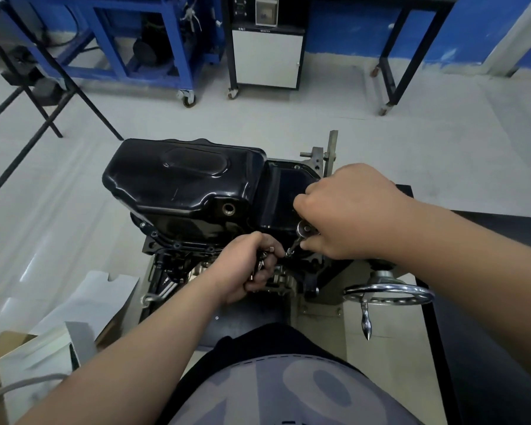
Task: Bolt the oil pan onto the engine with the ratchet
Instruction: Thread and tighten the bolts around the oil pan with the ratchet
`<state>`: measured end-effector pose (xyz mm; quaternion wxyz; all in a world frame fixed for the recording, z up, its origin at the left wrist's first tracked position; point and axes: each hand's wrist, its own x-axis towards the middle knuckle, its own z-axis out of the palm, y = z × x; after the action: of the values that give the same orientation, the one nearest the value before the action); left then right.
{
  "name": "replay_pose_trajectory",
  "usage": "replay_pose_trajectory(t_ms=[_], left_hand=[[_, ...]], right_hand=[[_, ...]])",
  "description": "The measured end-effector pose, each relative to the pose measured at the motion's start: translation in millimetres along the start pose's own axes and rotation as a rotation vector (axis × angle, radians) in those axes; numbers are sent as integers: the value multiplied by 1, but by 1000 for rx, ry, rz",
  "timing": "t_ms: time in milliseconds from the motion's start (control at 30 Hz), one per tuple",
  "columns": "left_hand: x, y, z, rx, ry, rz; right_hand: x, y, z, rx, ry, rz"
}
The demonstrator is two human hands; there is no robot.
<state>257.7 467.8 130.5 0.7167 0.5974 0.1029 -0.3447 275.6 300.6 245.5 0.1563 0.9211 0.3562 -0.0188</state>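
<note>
Right hand (350, 210) grips the ratchet (306, 230) at the oil pan (181, 179) rim; left hand (241, 269) clutches loose bolts (265, 256).

Shirt (288, 394): large pale print, round "0" readable, rest cut off. Cabinet (267, 56) label strip: too small to read.

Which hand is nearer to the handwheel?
Right. The right hand is just beyond the handwheel, gripping the ratchet; the left hand is farther off to its left, holding bolts.
</note>
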Motion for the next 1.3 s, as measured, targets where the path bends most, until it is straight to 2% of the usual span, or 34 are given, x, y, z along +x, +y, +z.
replay_pose_trajectory(t_ms=[167,233,433,667,867,967,1100,1167,1300], left_hand=[[-11,7,-7,-1,-71,-8],[-13,9,-11,-26,-98,-3],[-21,9,-18,-277,-185,-49],[-30,21,-17,-383,-286,-75],[-33,56,5,-496,-383,7],[-32,74,22,-498,-371,70],[-27,85,38,-442,-360,103],[-26,87,46,-402,-378,133],[-20,87,62,-333,-362,231]], right_hand=[[-2,-6,0,17,-16,40],[-2,-8,4,24,26,48],[0,-25,23,139,-55,80],[-14,-1,-25,311,165,328],[-16,-23,-40,176,223,262],[-16,-18,-40,159,255,269],[-28,-3,-35,169,416,315],[-31,7,-34,246,390,332],[-40,26,-28,580,265,391]])
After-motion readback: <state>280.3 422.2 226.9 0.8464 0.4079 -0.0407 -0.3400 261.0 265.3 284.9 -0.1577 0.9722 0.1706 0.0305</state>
